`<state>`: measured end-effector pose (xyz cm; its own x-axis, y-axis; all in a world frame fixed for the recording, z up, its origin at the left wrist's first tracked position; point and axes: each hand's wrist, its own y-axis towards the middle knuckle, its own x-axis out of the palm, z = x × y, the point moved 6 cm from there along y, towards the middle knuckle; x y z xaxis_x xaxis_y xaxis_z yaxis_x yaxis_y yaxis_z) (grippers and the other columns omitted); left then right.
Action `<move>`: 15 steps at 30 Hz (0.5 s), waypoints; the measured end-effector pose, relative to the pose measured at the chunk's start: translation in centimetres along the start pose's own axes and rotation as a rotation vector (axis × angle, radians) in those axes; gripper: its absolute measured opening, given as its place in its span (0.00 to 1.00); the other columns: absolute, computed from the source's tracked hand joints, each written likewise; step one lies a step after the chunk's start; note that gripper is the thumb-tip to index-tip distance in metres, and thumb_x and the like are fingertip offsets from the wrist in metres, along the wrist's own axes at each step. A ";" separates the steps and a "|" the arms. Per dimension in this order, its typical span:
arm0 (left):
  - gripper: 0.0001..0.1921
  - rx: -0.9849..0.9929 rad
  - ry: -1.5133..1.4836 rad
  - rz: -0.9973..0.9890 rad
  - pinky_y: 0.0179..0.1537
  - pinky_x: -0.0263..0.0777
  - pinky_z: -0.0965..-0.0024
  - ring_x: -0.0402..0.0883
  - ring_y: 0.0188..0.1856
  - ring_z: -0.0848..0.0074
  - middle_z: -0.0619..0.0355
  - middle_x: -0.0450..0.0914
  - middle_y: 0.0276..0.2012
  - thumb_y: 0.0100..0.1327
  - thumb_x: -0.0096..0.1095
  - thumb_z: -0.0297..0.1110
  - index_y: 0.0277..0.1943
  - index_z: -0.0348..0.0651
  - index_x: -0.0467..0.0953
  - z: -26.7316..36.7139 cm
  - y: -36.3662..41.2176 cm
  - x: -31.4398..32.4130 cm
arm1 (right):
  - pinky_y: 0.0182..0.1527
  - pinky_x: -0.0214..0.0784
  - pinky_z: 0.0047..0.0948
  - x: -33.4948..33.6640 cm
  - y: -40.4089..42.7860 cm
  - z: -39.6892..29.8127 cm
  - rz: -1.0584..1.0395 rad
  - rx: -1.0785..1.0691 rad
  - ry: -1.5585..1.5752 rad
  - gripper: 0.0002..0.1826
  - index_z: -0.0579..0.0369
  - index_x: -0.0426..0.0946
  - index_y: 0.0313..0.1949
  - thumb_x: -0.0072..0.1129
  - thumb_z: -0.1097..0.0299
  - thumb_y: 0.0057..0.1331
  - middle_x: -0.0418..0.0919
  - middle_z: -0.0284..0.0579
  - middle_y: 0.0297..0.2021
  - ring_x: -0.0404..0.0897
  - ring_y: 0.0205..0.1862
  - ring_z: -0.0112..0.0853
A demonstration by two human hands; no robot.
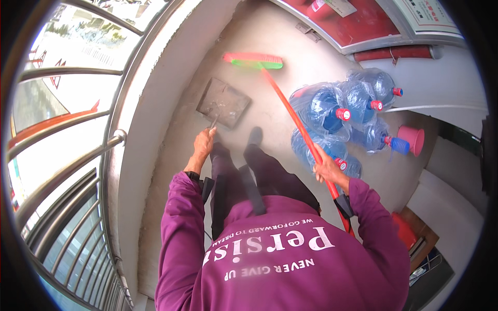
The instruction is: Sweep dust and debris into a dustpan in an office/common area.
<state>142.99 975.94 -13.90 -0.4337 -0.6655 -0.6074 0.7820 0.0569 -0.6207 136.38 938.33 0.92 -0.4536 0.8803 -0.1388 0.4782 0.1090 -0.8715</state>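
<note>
My left hand (204,144) grips the thin handle of a metal dustpan (225,102). The flat, dusty pan is just in front of my feet, over the pale floor. In my right hand (330,168) is the red stick of a broom (286,102), slanting away from me. Its head (253,61), with pink-red bristles and a green part, is beyond the dustpan and slightly to its right, near the far wall. The head looks blurred, and whether its bristles touch the floor I cannot tell. The lower end of the stick passes beside my right forearm.
Several large blue water bottles (321,107) in clear plastic lie stacked at right. Behind them is a pink bucket (411,140). A red fire cabinet (350,23) is on the far wall. A low ledge (155,97) and metal railing (116,138) bound the left side.
</note>
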 end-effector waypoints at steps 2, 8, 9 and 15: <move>0.26 -0.028 -0.038 -0.002 0.38 0.61 0.56 0.70 0.39 0.50 0.39 0.73 0.31 0.58 0.37 0.54 0.33 0.34 0.70 0.5 -1.8 0.5 | 0.12 0.60 0.23 -2.4 3.5 -0.5 0.038 -0.040 -0.110 0.37 0.47 0.37 0.60 0.41 0.75 0.51 0.67 0.39 0.17 0.66 0.12 0.24; 0.29 -0.162 -0.120 0.057 0.40 0.61 0.57 0.70 0.40 0.51 0.40 0.73 0.33 0.59 0.34 0.55 0.35 0.33 0.71 -0.6 -3.6 1.9 | 0.17 0.62 0.33 -4.9 13.3 -0.2 0.171 -0.368 -0.462 0.36 0.49 0.39 0.60 0.43 0.75 0.52 0.69 0.50 0.19 0.70 0.15 0.36; 0.29 -0.186 -0.136 0.084 0.40 0.61 0.57 0.70 0.40 0.51 0.40 0.73 0.33 0.59 0.34 0.56 0.35 0.34 0.71 -0.7 -3.6 1.9 | 0.18 0.62 0.34 -4.6 14.0 -0.3 0.211 -0.456 -0.553 0.36 0.49 0.39 0.60 0.43 0.75 0.52 0.68 0.51 0.18 0.70 0.15 0.37; 0.29 -0.215 -0.146 0.178 0.40 0.62 0.56 0.70 0.41 0.52 0.41 0.73 0.35 0.59 0.32 0.56 0.35 0.36 0.73 -0.1 -2.1 2.9 | 0.33 0.61 0.48 0.6 8.7 9.4 -0.032 -0.082 -0.965 0.40 0.50 0.33 0.59 0.43 0.73 0.50 0.71 0.66 0.26 0.71 0.30 0.54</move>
<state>139.99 973.96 -14.43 -0.2175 -0.7296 -0.6483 0.7207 0.3280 -0.6108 133.15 935.51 -11.13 -0.8719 0.1222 -0.4742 0.4895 0.1900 -0.8510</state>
